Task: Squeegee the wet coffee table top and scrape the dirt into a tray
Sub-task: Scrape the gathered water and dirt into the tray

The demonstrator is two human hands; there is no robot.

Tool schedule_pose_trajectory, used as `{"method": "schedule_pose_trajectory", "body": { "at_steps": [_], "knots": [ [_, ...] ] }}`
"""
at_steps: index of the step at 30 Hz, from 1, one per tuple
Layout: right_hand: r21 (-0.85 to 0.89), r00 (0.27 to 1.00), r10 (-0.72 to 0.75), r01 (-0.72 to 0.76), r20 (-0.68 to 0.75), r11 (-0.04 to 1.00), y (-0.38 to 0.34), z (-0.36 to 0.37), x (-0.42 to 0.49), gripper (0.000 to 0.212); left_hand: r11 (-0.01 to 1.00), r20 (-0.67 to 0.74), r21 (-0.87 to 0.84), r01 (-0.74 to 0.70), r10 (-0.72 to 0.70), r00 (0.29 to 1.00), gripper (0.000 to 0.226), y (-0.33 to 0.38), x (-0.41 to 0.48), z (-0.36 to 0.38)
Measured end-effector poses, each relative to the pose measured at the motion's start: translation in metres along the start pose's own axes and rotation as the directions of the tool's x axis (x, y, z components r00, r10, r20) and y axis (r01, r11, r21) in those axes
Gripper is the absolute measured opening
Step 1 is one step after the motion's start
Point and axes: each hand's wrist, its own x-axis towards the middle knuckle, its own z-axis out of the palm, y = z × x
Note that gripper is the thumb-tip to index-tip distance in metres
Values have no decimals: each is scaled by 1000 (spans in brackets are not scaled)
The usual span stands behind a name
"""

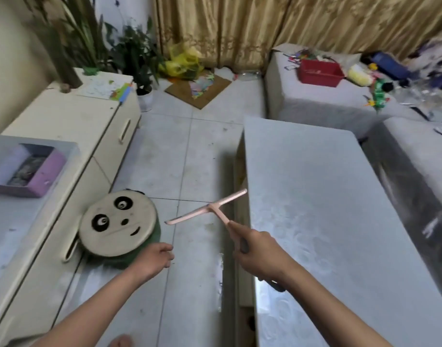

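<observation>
Squeegee [207,209] handle: mid-part hidden inside right hand [256,252].
Counter [327,196]: near end cut off by bottom edge.
Clutter [425,71] at far right: blurred, items not identifiable.
Purple box [43,175]: contents blurred, cannot tell.
Foot [121,341]: cut by bottom edge.

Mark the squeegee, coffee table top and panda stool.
squeegee [209,206]: head view, where blade bar meets handle.
coffee table top [315,196]: head view, bare middle of the surface.
panda stool [117,224]: head view, middle of the seat face.
</observation>
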Motion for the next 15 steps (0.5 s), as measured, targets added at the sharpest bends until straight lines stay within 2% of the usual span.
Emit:
{"method": "schedule_pose_trajectory", "body": {
  "at_steps": [5, 8, 15],
  "knots": [
    [-29, 1000, -14, 15, 19, 999, -78, 21, 51, 43, 994, -42, -98, 47, -51, 998, 21, -21, 20, -84],
    [-17, 998, -33, 34, 46, 999, -142, 48, 99, 28, 985, -86, -151, 79, -93, 992, 32, -41, 39, -165],
    [14, 994, -57, 56, 93, 998, -236, 84, 167, 10, 945, -152, -286, 156, -205, 967, 34, -74, 70, -289]
  ]
}}
